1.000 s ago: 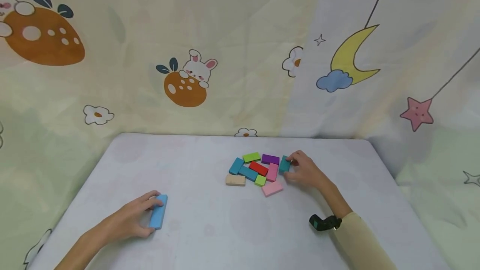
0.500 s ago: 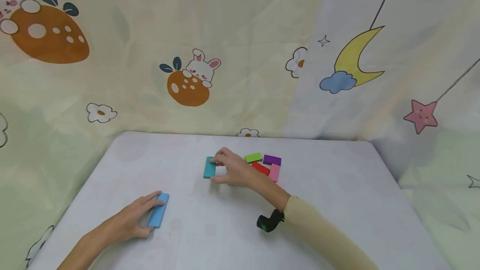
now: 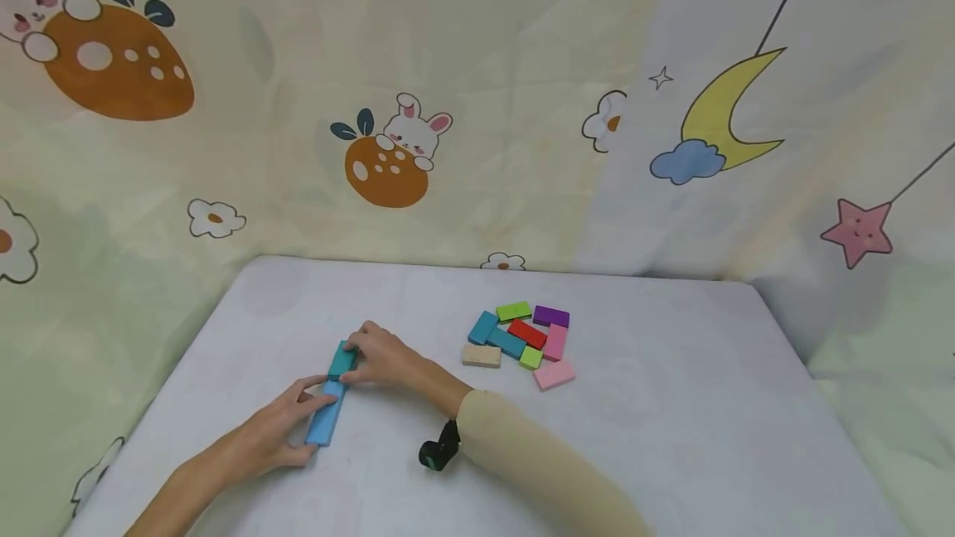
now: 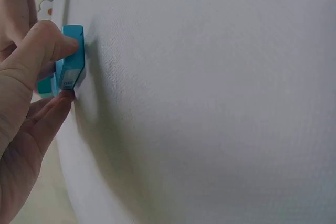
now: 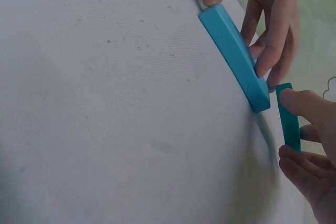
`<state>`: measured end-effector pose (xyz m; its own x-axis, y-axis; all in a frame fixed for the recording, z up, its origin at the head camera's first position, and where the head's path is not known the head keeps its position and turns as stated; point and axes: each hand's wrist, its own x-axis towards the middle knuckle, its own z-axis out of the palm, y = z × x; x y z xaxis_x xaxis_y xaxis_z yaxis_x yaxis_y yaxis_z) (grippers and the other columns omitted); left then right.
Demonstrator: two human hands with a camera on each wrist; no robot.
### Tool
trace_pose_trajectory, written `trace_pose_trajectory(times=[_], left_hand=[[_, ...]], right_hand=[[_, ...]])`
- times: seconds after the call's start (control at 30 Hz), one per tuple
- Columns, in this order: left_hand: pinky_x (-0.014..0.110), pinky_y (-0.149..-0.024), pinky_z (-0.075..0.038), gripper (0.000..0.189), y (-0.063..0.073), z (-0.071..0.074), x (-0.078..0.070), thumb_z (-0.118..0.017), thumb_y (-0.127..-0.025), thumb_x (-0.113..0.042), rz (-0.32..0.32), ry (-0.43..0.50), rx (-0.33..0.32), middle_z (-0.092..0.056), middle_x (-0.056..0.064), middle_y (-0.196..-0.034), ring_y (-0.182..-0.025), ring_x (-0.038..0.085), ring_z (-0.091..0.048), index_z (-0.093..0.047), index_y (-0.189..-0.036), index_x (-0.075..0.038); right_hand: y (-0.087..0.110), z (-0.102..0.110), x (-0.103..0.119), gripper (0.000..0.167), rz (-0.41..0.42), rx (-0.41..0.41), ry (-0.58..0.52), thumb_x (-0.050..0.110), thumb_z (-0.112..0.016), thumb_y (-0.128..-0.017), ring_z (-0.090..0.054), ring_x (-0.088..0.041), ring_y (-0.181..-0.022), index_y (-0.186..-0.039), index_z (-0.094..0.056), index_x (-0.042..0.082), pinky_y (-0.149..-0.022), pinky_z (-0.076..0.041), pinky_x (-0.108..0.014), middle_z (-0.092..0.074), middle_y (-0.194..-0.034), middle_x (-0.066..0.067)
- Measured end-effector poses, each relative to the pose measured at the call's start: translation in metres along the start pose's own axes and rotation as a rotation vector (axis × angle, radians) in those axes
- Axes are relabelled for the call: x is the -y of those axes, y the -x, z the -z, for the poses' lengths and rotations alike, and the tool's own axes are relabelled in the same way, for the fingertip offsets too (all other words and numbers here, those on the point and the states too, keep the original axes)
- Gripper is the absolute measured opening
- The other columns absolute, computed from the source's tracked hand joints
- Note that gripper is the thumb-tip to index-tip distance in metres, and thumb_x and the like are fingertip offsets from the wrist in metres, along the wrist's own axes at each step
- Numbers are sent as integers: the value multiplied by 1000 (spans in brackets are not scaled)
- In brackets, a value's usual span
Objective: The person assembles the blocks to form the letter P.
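Note:
My left hand (image 3: 261,433) grips a long light blue block (image 3: 325,421) at the left of the table, thumb at its near end and fingers at its far end. Just beyond that end, my right hand (image 3: 391,365) pinches a shorter teal block (image 3: 341,361) between thumb and fingers. In the head view the two blocks lie nearly in line, end to end. The right wrist view shows a small gap between the light blue block (image 5: 233,56) and the teal block (image 5: 289,119). The left wrist view shows the left thumb pressed on the light blue block's end.
A loose group of blocks lies right of the hands: two blue, a red (image 3: 527,333), a purple (image 3: 551,316), two green, two pink and a tan one (image 3: 481,356). A patterned cloth (image 3: 507,106) hangs behind the white table (image 3: 634,421).
My right hand has carried the teal block from the right side of the group leftward to the far end of the light blue block. My left hand keeps its grip.

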<state>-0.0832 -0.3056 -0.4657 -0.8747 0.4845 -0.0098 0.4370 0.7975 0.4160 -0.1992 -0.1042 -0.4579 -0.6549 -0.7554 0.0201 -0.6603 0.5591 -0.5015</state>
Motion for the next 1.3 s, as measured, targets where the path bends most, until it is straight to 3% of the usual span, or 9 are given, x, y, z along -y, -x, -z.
trace_pose_trajectory(times=[0.1, 0.37, 0.57, 0.8, 1.0, 1.1, 1.17, 1.23, 1.3], left_hand=[[23, -79, -55, 63, -2, 2, -1, -80, -75, -15, 3, -9, -5, -39, 18, -142, -109, 23, -58, -57, -132, -3], [29, -81, -57, 63, -7, 4, -3, -80, -74, -15, 15, -14, 5, -42, 20, -141, -110, 26, -59, -58, -132, -4], [27, -81, -56, 62, -4, 3, -3, -80, -74, -14, 5, -22, 6, -42, 23, -142, -110, 28, -59, -59, -130, 0], [30, -80, -57, 60, -3, -1, -4, -79, -73, -13, -48, -79, -47, -45, 25, -140, -107, 25, -60, -60, -128, 3], [33, -88, -56, 42, 2, 5, -3, -68, -89, -21, -49, -120, -35, -44, 16, -146, -120, 27, -56, -63, -128, -6], [28, -93, -55, 31, 0, 7, 1, -68, -90, -19, -130, -137, -102, -51, 13, -142, -122, 32, -56, -69, -120, -10], [17, -94, -51, 27, -4, 7, 3, -74, -84, -14, -190, -146, -167, -57, 11, -136, -118, 30, -57, -73, -111, -12], [14, -90, -52, 28, -10, 7, 3, -80, -76, -8, -250, -177, -228, -63, 10, -127, -113, 28, -60, -72, -102, -14], [17, -88, -54, 34, -15, 7, 0, -82, -71, -5, -243, -208, -232, -64, 8, -123, -111, 25, -61, -67, -99, -18]], right_hand=[[-4, -6, -2, 49, -25, -3, -3, 36, -73, -87, -45, -1, -81, -125, -64, 9, -65, -39, -6, -58, -111, -3], [-5, -5, -1, 48, -64, -13, 9, 36, -71, -88, -50, -2, -85, -126, -63, 9, -69, -42, -6, -58, -118, -4], [-4, -7, 3, 45, -26, 28, 149, 40, -66, -91, -55, -2, -93, -126, -65, 13, -77, -46, -6, -59, -122, -2], [-2, -8, 4, 39, 7, 36, 256, 43, -61, -94, -58, -5, -107, -122, -66, 17, -88, -48, -10, -57, -130, -3], [3, -14, 7, 39, -15, 19, 229, 37, -56, -98, -57, -9, -118, -132, -61, 18, -96, -49, -15, -56, -135, -2], [5, -18, 8, 36, -39, 4, 222, 30, -53, -100, -56, -9, -121, -136, -57, 22, -96, -49, -16, -56, -137, 1], [7, -20, 8, 35, -55, -5, 239, 26, -51, -101, -55, -9, -124, -136, -56, 23, -99, -49, -17, -55, -139, 2], [8, -21, 8, 35, -73, -14, 256, 24, -50, -102, -54, -8, -128, -136, -56, 25, -102, -48, -19, -55, -141, 4], [10, -20, 7, 35, -83, -19, 274, 24, -49, -102, -51, -8, -132, -137, -55, 26, -106, -45, -21, -53, -144, 5]])
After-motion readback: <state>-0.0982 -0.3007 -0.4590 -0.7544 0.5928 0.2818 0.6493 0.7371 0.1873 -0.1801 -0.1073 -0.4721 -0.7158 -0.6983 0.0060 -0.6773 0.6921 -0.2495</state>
